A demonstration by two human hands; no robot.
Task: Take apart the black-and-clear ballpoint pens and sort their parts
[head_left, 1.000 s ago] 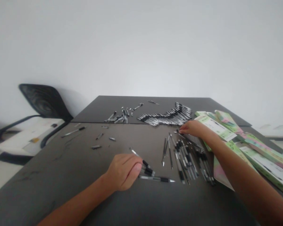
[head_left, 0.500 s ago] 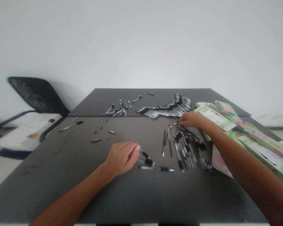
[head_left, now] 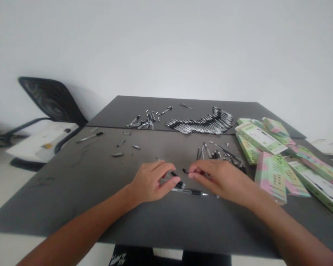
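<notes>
My left hand (head_left: 155, 181) hovers over a few clear pen barrels with black grips (head_left: 180, 183), its thumb and index finger apart and nothing seen between them. Facing it, my right hand (head_left: 219, 179) pinches a small black piece (head_left: 185, 171), which looks like a pen part. A pen (head_left: 195, 192) with a black grip and silvery tip lies just below the fingertips. Behind my right hand is a loose heap of pen parts (head_left: 207, 150), partly hidden by it.
A long row of pens (head_left: 199, 123) lies at the back. Small pen parts (head_left: 148, 122) are piled left of it, with a few scattered pieces (head_left: 118, 154) nearer. Green and pink boxes (head_left: 272, 177) cover the right side. A chair (head_left: 52, 103) stands at the left.
My right hand has come from beside the boxes toward the middle, carrying the small black piece. My left hand has changed from closed to open. The view has shifted.
</notes>
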